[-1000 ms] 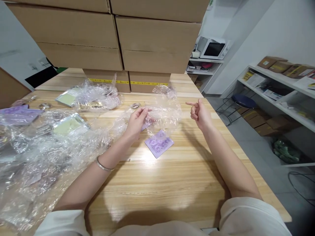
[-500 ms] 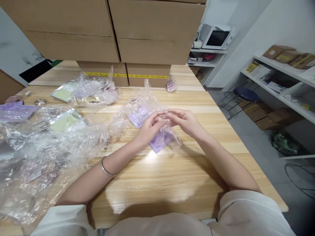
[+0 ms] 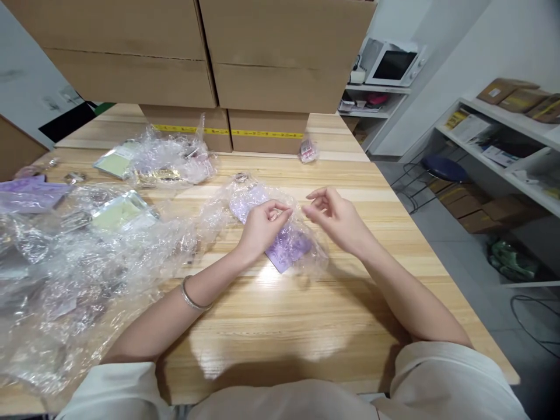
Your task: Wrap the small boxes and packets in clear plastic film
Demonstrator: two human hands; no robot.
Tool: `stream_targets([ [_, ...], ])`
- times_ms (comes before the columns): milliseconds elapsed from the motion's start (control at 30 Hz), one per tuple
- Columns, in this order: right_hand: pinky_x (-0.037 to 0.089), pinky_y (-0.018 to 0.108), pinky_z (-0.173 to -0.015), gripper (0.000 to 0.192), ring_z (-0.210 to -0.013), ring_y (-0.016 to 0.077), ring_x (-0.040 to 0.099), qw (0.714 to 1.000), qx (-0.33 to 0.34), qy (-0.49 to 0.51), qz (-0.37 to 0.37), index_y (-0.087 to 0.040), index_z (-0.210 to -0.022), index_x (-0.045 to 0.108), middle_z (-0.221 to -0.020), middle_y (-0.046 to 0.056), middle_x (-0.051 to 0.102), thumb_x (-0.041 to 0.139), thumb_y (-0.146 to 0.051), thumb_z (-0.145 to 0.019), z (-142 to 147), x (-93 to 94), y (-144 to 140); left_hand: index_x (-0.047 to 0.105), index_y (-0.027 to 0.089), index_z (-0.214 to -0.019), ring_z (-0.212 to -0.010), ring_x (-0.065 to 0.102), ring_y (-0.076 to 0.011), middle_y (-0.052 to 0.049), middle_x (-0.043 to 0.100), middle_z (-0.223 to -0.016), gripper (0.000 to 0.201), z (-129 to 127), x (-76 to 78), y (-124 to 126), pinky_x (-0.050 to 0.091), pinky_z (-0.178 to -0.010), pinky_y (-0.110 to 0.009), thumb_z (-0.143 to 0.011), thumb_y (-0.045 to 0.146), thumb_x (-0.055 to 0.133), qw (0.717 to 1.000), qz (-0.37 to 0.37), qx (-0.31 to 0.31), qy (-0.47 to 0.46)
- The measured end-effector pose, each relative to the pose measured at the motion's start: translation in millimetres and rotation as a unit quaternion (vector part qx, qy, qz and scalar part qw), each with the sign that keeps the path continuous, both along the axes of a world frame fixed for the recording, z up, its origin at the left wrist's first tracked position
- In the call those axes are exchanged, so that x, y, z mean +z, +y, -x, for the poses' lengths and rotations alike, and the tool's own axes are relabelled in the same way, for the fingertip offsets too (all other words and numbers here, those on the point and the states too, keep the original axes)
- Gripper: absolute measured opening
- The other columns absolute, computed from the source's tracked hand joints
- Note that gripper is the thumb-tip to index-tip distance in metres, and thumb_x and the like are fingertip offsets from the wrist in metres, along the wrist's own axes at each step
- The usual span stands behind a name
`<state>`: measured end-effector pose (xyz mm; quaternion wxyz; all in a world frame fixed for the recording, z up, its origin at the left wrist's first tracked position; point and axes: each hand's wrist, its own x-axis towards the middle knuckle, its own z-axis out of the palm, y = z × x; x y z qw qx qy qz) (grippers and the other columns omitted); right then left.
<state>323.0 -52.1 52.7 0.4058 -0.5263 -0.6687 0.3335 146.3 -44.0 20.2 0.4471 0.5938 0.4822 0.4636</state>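
The bare left hand (image 3: 265, 230) pinches crinkled clear plastic film (image 3: 318, 259) over a flat purple patterned square (image 3: 283, 254); the bare right hand (image 3: 339, 220) hovers nearby, fingers curled. Behind, 2 yellow-striped brown cardboard boxes (image 3: 269, 144) stand on the light wooden tabletop (image 3: 284, 326).

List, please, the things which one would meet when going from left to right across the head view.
Flat purple packets → nearer pale-green, silver-edged flat packet → nearer flat purple patterned card → white boxy microwave → round dark-blue stool seat → dark-green bundle.
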Motion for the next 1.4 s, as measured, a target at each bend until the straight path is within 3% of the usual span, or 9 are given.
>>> stream_targets([
  [200, 0.054, 0.035, -0.061, 0.021, -0.062, 0.0206, 0.069, 0.996, 0.049, -0.077, 0.021, -0.022, -0.085, 0.071, -0.074, 0.005, 0.071, 0.067, -0.043, -0.083, -14.5, 10.7, 2.5, 0.060, 0.020, -0.078, -0.046, 0.035, -0.0092, 0.008, 0.040, -0.049, 0.017, 2.2, 6.6, -8.0, 0.023, -0.049, -0.023, -0.086, 0.035, 0.061, 0.999, -0.022, -0.010, 0.043],
  [367, 0.055, 0.030, -0.055, 0.025, -0.055, 0.0159, 0.067, 0.988, -0.142, -0.007, 0.054, -0.019, -0.078, 0.063, -0.077, 0.007, 0.072, 0.071, -0.043, -0.079, -91.0, 14.3, 52.5, 0.047, 0.022, -0.080, -0.044, 0.035, -0.0090, 0.009, 0.040, -0.051, 0.013, 19.8, 18.4, 3.9, 0.024, -0.048, -0.022, -0.089, 0.030, 0.053, 0.998, 0.012, 0.016, 0.067],
  [467, 0.057, 0.033, -0.061, 0.022, -0.063, 0.0186, 0.068, 0.966, -0.194, -0.122, 0.116, -0.019, -0.076, 0.063, -0.078, 0.009, 0.072, 0.065, -0.040, -0.082, -137.0, 11.3, 70.7, 0.043, 0.023, -0.084, -0.047, 0.041, -0.0104, 0.007, 0.045, -0.056, 0.011, 35.3, 24.9, 13.6, 0.030, -0.050, -0.022, -0.091, 0.031, 0.045, 0.989, 0.060, 0.006, 0.132],
  [633, 0.052, 0.048, -0.086, 0.016, -0.097, 0.0329, 0.068, 0.843, -0.108, -0.443, 0.284, -0.019, -0.077, 0.071, -0.099, 0.015, 0.074, 0.072, -0.034, -0.076, -158.3, 14.6, 70.9, 0.051, 0.019, -0.075, -0.063, 0.049, -0.0127, 0.002, 0.054, -0.070, 0.012, 53.5, 32.8, 18.0, 0.039, -0.060, -0.024, -0.083, 0.028, 0.053, 0.895, 0.094, -0.319, 0.298],
  [733, 0.047, 0.056, -0.091, 0.035, -0.116, 0.0409, 0.060, 0.789, -0.167, -0.554, 0.210, -0.015, -0.106, 0.071, -0.121, 0.023, 0.066, 0.065, -0.041, -0.084, -136.9, 16.1, 59.4, 0.057, 0.018, -0.068, -0.074, 0.054, -0.0152, -0.001, 0.058, -0.075, 0.021, 53.3, 31.1, 14.5, 0.043, -0.071, -0.025, -0.083, 0.033, 0.056, 0.801, 0.057, -0.492, 0.337],
  [800, 0.045, 0.058, -0.094, 0.046, -0.120, 0.0407, 0.058, 0.808, -0.132, -0.560, 0.130, -0.012, -0.122, 0.065, -0.128, 0.025, 0.062, 0.051, -0.044, -0.093, -112.2, 10.2, 50.2, 0.063, 0.018, -0.070, -0.087, 0.058, -0.0180, -0.004, 0.064, -0.083, 0.021, 50.8, 28.4, 11.1, 0.044, -0.084, -0.027, -0.083, 0.034, 0.058, 0.765, 0.015, -0.531, 0.364],
  [1067, 0.013, 0.050, -0.124, 0.077, -0.151, 0.0288, 0.014, 0.929, 0.176, -0.325, 0.013, -0.028, -0.155, 0.029, -0.162, 0.002, 0.025, 0.031, -0.072, -0.092, -8.4, -65.9, 36.2, 0.071, 0.023, -0.109, -0.143, 0.034, -0.0242, -0.004, 0.056, -0.142, 0.035, 56.0, 21.2, 13.3, 0.026, -0.116, -0.039, -0.083, 0.012, 0.049, 0.771, -0.061, -0.442, 0.454],
  [1200, 0.005, 0.048, -0.124, 0.079, -0.152, 0.0245, 0.008, 0.951, 0.149, -0.270, 0.017, -0.021, -0.159, 0.017, -0.164, 0.004, 0.017, 0.014, -0.069, -0.095, 0.4, -93.8, 41.8, 0.060, 0.026, -0.129, -0.141, 0.037, -0.0198, -0.004, 0.051, -0.146, 0.053, 44.3, 1.9, 19.5, 0.030, -0.115, -0.038, -0.084, 0.005, 0.042, 0.806, -0.116, -0.403, 0.418],
  [1400, 0.008, 0.046, -0.124, 0.083, -0.151, 0.0205, 0.016, 0.983, 0.050, -0.173, 0.024, -0.016, -0.159, 0.012, -0.163, 0.007, 0.021, 0.002, -0.068, -0.095, 0.2, -104.2, 47.1, 0.051, 0.006, -0.130, -0.136, 0.039, -0.0349, -0.024, 0.048, -0.138, 0.053, 10.2, -37.8, 7.0, 0.033, -0.112, -0.048, -0.095, 0.045, 0.048, 0.853, -0.102, -0.158, 0.486],
])
